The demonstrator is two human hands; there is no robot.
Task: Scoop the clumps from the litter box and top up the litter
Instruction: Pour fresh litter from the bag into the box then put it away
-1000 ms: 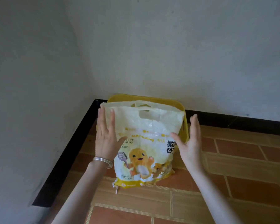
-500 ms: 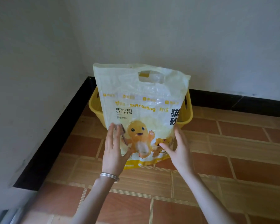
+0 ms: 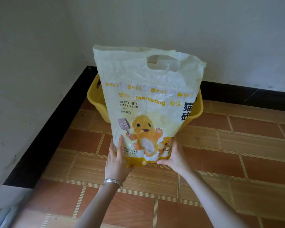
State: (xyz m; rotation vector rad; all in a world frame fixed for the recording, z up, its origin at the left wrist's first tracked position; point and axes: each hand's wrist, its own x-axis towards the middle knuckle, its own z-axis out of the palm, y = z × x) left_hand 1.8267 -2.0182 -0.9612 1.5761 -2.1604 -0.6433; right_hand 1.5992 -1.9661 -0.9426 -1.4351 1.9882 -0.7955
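— Firstly, the hands: how do they stand?

— The left hand (image 3: 117,162), with a thin silver bangle (image 3: 113,181) at its wrist, lies with straight fingers flat against the lower left of the white-and-yellow plastic bag of bentonite cat litter (image 3: 148,99). The right hand (image 3: 174,157) cups the lower right corner, thumb under the bottom edge. Its fingers are hidden behind.

— And the bag?

— It is upright, handle cut-out uppermost, over the terracotta tiled floor (image 3: 237,162). It stands just in front of the yellow plastic litter box (image 3: 95,100), which sits in the far left corner of the floor by the black skirting (image 3: 54,129). I cannot tell whether the bag's base rests on the tiles. The box's contents are hidden behind it.

— Recommendation?

— In my judgement the step is topping up. The sack looks slack above, so the weight sits low. Lift from beneath, steer with one hand at the mouth, bring the mouth over the near rim before tilting, and tip slowly. I cannot confirm that the top is open, so check first. A fast tilt would likely spill onto the tiles.
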